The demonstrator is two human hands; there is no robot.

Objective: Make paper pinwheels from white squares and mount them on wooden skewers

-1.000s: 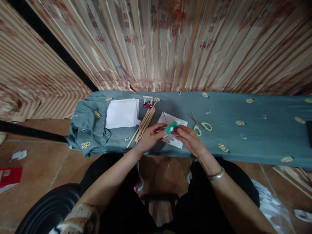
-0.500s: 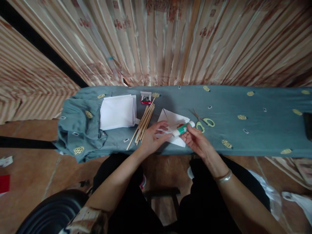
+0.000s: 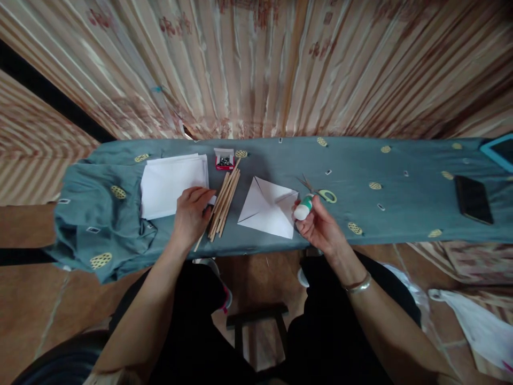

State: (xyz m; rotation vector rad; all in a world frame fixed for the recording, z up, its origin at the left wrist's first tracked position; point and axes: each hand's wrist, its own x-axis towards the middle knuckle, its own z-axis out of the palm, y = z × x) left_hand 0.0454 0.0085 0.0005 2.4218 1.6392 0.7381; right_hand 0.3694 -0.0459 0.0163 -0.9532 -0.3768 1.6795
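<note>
My left hand (image 3: 191, 218) is over the right edge of a stack of white paper (image 3: 170, 179), beside a bundle of thin wooden sticks (image 3: 224, 206). Its fingers are curled, and a small white piece (image 3: 212, 200) shows at their tips; whether they grip it is unclear. In my right hand (image 3: 320, 227) is a green and white glue stick (image 3: 304, 207), its white end tilted towards me. A white paper square (image 3: 268, 206) with diagonal slits lies flat between my hands. Behind the glue stick lie scissors (image 3: 327, 196) with light green handles, partly hidden by my right hand.
A small red box (image 3: 224, 160) of metal pieces stands open behind the sticks. On the right lie a dark phone (image 3: 473, 199) and a blue-edged object (image 3: 499, 151). The table's cloth (image 3: 417, 203) is bunched at the left end. A curtain (image 3: 256, 69) hangs behind.
My left hand has left the paper square and moved left to the sticks and paper stack. My right hand has kept the glue stick and turned its white end towards me. The view has shifted right.
</note>
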